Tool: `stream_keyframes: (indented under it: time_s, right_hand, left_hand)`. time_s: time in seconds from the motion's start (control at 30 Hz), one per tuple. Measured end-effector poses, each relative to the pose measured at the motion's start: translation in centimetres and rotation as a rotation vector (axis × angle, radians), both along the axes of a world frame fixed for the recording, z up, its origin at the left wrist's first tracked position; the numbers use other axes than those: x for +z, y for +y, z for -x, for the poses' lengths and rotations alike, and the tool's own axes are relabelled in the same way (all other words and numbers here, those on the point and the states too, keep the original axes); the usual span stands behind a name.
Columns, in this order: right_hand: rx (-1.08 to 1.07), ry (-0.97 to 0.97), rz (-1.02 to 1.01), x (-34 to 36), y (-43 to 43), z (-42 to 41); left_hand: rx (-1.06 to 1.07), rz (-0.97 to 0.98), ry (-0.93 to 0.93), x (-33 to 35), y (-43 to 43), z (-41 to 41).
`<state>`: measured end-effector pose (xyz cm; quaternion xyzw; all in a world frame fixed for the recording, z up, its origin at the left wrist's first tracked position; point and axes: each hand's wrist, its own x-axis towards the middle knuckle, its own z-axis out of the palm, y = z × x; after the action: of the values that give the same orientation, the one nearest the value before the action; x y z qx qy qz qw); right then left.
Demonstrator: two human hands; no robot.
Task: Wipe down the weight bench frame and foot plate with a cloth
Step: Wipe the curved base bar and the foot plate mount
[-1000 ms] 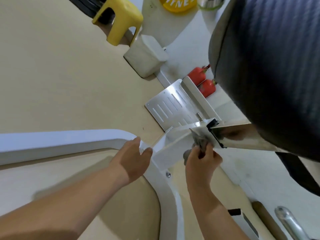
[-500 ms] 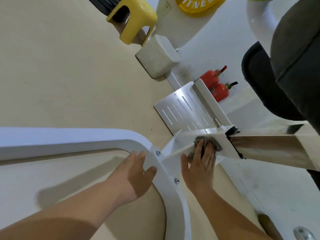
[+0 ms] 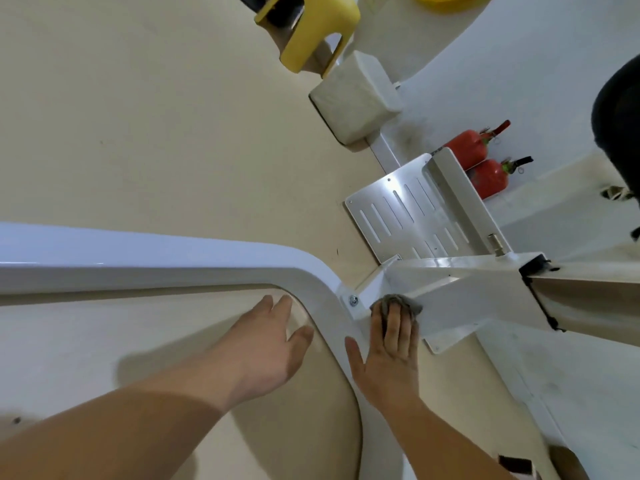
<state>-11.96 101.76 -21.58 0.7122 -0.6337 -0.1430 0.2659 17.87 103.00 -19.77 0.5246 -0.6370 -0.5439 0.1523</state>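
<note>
The white curved frame tube (image 3: 166, 261) of the bench runs from the left and bends down at the middle. A white bracket beam (image 3: 460, 292) joins it at a bolt. My right hand (image 3: 391, 351) presses a small grey cloth (image 3: 398, 303) flat against the bracket beside the bolt, fingers straight. My left hand (image 3: 266, 348) hovers open just inside the bend of the tube, its fingertips near the tube's inner edge. The slotted metal foot plate (image 3: 412, 216) lies on the floor beyond the bracket.
Two red fire extinguishers (image 3: 481, 161) lie behind the foot plate. A white block (image 3: 356, 102) and a yellow stool (image 3: 318, 29) stand farther back. A dark padded part (image 3: 616, 109) shows at the right edge. Beige floor lies to the left.
My right hand slid the cloth left and down along the bracket toward the bolt. My left hand came off the tube and opened. The view shifted, and the dark pad left most of the frame.
</note>
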Motion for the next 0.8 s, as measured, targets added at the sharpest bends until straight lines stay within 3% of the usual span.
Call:
stream_keyframes:
  time_s: [0.2,0.3,0.43,0.5,0.57,0.7,0.8]
  right_hand:
    - [-0.047,-0.088,0.357,6.8,-2.7,2.5]
    - [0.008,-0.139,0.313,3.5,-1.8,1.8]
    - [0.024,-0.094,-0.025,-2.4,1.0,0.2]
    - [0.093,-0.055,-0.077,-2.1,1.1,1.0]
    - [0.119,-0.021,-0.005,0.7,0.2,1.8]
    - [-0.08,-0.12,0.307,7.3,-1.8,2.4]
    - [-0.096,-0.194,0.306,6.2,-1.2,2.0]
  left_hand:
    - [0.01,-0.024,-0.008,-1.1,-0.3,0.8]
    - [0.0,-0.032,-0.017,-1.3,-0.6,1.4]
    - [0.013,-0.037,-0.013,-1.7,-0.4,1.2]
    - [0.0,-0.031,-0.022,-2.1,0.0,0.9]
    - [-0.025,-0.034,-0.037,-2.4,0.2,0.7]
    - [-0.008,0.006,-0.053,-2.3,0.1,0.7]
    - [0.019,0.076,-0.126,-2.1,-0.4,1.4]
